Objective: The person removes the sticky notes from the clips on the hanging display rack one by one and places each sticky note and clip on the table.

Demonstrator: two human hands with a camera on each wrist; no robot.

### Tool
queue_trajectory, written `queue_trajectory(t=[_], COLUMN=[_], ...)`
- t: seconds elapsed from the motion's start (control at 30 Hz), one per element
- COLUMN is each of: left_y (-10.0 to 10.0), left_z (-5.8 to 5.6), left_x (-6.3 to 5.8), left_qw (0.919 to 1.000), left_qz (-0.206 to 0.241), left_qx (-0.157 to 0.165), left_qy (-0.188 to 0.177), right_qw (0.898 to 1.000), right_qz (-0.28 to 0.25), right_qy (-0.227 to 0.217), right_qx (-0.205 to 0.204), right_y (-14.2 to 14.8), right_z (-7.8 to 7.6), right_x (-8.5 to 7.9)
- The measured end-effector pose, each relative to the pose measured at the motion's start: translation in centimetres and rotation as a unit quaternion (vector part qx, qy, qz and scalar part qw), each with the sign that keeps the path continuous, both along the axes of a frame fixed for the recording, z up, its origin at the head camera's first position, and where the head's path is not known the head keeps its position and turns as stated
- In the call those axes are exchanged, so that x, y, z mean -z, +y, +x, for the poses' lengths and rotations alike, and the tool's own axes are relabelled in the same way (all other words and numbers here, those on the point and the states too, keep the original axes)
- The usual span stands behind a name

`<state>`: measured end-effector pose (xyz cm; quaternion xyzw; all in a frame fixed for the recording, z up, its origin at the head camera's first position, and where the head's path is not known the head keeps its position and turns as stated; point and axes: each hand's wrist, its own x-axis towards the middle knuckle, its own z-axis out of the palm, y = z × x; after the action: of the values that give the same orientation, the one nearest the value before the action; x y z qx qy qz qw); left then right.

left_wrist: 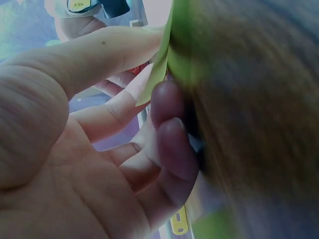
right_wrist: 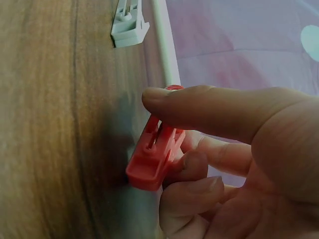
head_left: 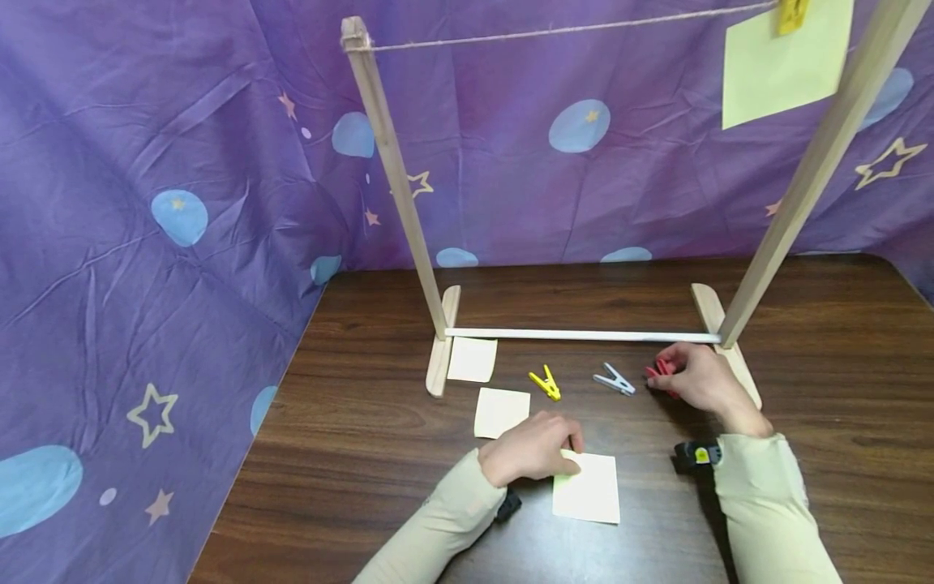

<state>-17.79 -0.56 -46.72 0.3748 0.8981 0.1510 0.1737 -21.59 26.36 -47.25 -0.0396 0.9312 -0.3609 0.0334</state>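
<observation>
My left hand (head_left: pixel 536 446) pinches the upper-left corner of a pale yellow square paper note (head_left: pixel 587 491) between thumb and fingers. In the left wrist view, that corner of the note (left_wrist: pixel 158 67) bends up from the wood. My right hand (head_left: pixel 700 377) grips a red clothespin (right_wrist: pixel 154 149) by thumb and fingers, close over the table beside the stand's right foot. A white clothespin (head_left: pixel 615 380) and a yellow clothespin (head_left: pixel 546 383) lie to its left. Two more notes rest farther left, one note (head_left: pixel 502 412) just beyond my left hand and another note (head_left: pixel 472 359) near the crossbar.
A wooden stand spans the table (head_left: pixel 350 454), with a left post (head_left: pixel 397 178), a right post (head_left: pixel 810 186) and a white crossbar (head_left: pixel 584 334) low down. On its string (head_left: pixel 547 32) hangs a note (head_left: pixel 784 69) under a yellow clothespin (head_left: pixel 792 15). Purple cloth (head_left: pixel 219 122) stands behind.
</observation>
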Motion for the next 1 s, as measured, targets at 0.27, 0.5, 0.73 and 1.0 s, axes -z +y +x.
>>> queue_trajectory(t=[0.27, 0.5, 0.73, 1.0], left_y=[0.03, 0.08, 0.11, 0.05], left_z=[0.09, 0.07, 0.1, 0.25], left_x=[-0.04, -0.05, -0.06, -0.21], left_qw=[1.0, 1.0, 1.0, 1.0], left_qz=[-0.001, -0.002, -0.001, 0.001], left_qx=[0.002, 0.002, 0.001, 0.0], left_qy=[0.006, 0.004, 0.008, 0.009], right_qw=[1.0, 0.999, 1.0, 1.0], right_qz=[0.023, 0.03, 0.027, 0.023], right_qy=[0.009, 0.009, 0.0, -0.001], right_qx=[-0.006, -0.006, 0.0, 0.002], right_y=[-0.12, -0.14, -0.04, -0.24], right_z=[-0.13, -0.23, -0.28, -0.19], right_x=[0.16, 0.4, 0.36, 0.18])
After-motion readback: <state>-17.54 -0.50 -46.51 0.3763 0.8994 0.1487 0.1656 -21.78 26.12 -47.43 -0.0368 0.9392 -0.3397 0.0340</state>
